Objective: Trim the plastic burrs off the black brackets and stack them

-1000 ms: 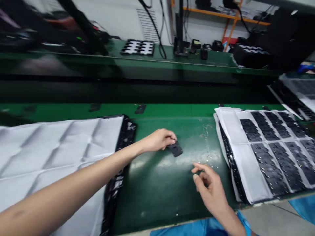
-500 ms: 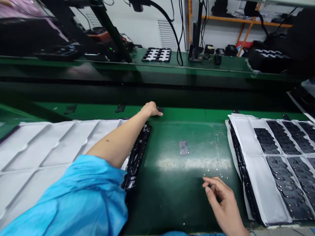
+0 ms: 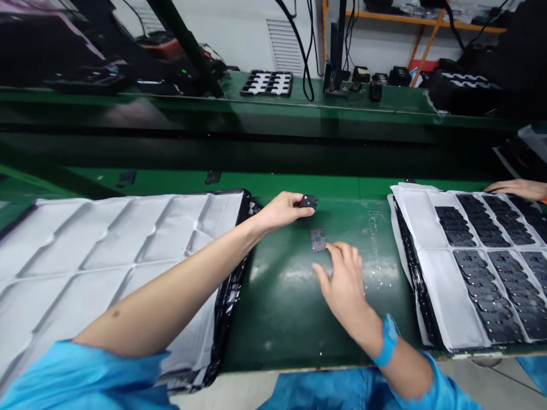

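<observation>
Between the thumb and fingers of my left hand (image 3: pixel 284 212) is a small black plate-like part (image 3: pixel 308 201), held just above the green work surface (image 3: pixel 290 336). A flat grey rectangular piece (image 3: pixel 318 240) with a dark square near its middle lies in front of me. My right hand (image 3: pixel 344 279) reaches to this piece, its index fingertip at the lower right corner. The thumb stands apart from the fingers, and nothing shows in that hand. A blue band (image 3: pixel 388 341) circles my right wrist.
A white compartment tray (image 3: pixel 106 245) lies at the left. On the right, another white tray (image 3: pixel 436 290) carries rows of black parts (image 3: pixel 487 296); another person's hand (image 3: pixel 519 188) rests at its far edge. More black parts (image 3: pixel 212 177) lie on the green strip behind.
My left hand has come back from the far strip with the black part in it. My right hand has moved up and left to the grey piece. Another person's hand has appeared at right.
</observation>
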{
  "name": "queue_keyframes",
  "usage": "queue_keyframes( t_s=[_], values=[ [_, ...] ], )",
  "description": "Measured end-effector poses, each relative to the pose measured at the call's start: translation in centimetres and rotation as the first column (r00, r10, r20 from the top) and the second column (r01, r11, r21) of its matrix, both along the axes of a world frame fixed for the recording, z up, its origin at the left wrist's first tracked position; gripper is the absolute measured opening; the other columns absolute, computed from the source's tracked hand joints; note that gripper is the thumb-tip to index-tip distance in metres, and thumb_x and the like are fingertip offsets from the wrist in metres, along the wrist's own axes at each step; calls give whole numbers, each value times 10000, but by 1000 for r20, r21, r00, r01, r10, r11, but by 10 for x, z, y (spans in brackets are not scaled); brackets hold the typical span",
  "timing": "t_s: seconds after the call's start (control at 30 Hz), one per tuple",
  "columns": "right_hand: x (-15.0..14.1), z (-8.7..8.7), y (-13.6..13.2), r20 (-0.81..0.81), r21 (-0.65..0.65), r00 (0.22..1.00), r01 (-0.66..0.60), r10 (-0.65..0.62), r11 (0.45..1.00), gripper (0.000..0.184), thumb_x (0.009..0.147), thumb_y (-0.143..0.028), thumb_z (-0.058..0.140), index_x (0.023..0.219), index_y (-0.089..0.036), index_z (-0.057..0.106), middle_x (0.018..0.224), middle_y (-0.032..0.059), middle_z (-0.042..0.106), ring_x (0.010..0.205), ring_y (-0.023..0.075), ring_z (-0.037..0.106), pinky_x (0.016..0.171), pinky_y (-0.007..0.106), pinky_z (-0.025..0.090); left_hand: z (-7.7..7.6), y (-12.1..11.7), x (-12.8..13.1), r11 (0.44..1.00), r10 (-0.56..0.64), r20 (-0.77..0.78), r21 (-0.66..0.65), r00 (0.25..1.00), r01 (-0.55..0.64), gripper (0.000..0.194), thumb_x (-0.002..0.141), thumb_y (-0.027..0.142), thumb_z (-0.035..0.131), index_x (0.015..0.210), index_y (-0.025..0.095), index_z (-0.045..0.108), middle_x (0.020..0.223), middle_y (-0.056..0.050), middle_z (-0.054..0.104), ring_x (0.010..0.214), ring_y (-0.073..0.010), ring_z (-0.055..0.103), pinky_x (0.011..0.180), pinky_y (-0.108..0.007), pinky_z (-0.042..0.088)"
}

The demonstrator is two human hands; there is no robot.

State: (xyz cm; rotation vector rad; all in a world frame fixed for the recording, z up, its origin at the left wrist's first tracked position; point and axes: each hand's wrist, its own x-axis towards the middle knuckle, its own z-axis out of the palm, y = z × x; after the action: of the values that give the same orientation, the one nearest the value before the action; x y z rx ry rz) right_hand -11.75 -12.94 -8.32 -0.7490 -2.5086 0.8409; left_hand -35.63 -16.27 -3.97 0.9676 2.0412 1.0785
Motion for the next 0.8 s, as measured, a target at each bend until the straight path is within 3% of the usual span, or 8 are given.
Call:
queue_keyframes(
  t_s=[0.1, 0.2, 0.37, 0.43, 0.53, 0.6, 0.7, 0.8],
  values=[
    [-48, -7, 9, 168, 76, 986, -22, 9, 997, 433, 985, -239, 699, 1390, -102, 625, 1361, 275, 620, 1240, 429, 539, 995, 610, 468, 8, -21, 22, 994, 39, 73, 94, 997, -46, 385, 666, 467, 796, 876, 177, 657, 862, -20, 745, 836, -203, 701, 810, -331, 550],
    [-63, -13, 25, 135, 47, 985, -118, 110, 992, 360, 977, -60, 614, 1313, -163, 690, 1307, 195, 700, 1210, 361, 572, 997, 530, 480, 17, -48, 50, 983, 102, 189, 132, 977, -129, 421, 662, 467, 843, 880, 180, 625, 823, -10, 713, 745, -185, 684, 682, -301, 554],
    [-23, -4, 40, 17, 0, 988, -156, 156, 988, 469, 943, 23, 512, 1340, -163, 680, 1439, 167, 653, 1326, 312, 542, 1068, 476, 462, 16, -81, 107, 961, 175, 357, 141, 918, -238, 360, 776, 476, 820, 827, 166, 644, 747, -6, 689, 648, -168, 674, 673, -301, 550],
    [4, 5, 38, -123, -158, 981, -166, 148, 973, 383, 998, -82, 514, 1339, -159, 672, 1401, 171, 666, 1241, 280, 616, 1000, 424, 515, 8, -82, 129, 943, 217, 375, 158, 902, -292, 366, 838, 505, 772, 841, 167, 635, 740, -2, 674, 609, -148, 647, 636, -279, 515],
    [37, 18, 27, -242, -565, 964, -228, 105, 793, 324, 1061, -304, 526, 1332, -183, 658, 913, 63, 751, 772, 190, 696, 692, 303, 543, -6, -75, 156, 914, 265, 427, 174, 864, -367, 382, 916, 546, 692, 852, 185, 589, 674, 35, 594, 528, -109, 529, 538, -241, 420],
    [50, 21, 18, -246, -690, 969, -200, 34, 695, 327, 1045, -429, 570, 1219, -174, 678, 689, -11, 661, 600, 155, 625, 572, 259, 480, -12, -69, 170, 923, 222, 481, 177, 848, -342, 380, 940, 558, 665, 868, 196, 572, 646, 49, 561, 528, -111, 502, 528, -235, 405],
    [58, 21, 9, -234, -750, 966, -106, -113, 653, 350, 1006, -526, 624, 1033, -179, 665, 588, -44, 597, 511, 130, 555, 516, 240, 438, -14, -64, 179, 947, 125, 511, 196, 851, -256, 336, 934, 520, 690, 945, 193, 613, 719, 17, 629, 630, -141, 578, 609, -250, 473],
    [64, 24, 8, -193, -748, 975, -73, -110, 660, 332, 1025, -515, 600, 990, -190, 661, 615, -24, 624, 543, 145, 591, 535, 248, 468, -8, -61, 176, 944, 88, 460, 245, 883, -222, 265, 947, 458, 671, 948, 195, 641, 875, -37, 696, 783, -183, 648, 732, -289, 531]
  ],
)
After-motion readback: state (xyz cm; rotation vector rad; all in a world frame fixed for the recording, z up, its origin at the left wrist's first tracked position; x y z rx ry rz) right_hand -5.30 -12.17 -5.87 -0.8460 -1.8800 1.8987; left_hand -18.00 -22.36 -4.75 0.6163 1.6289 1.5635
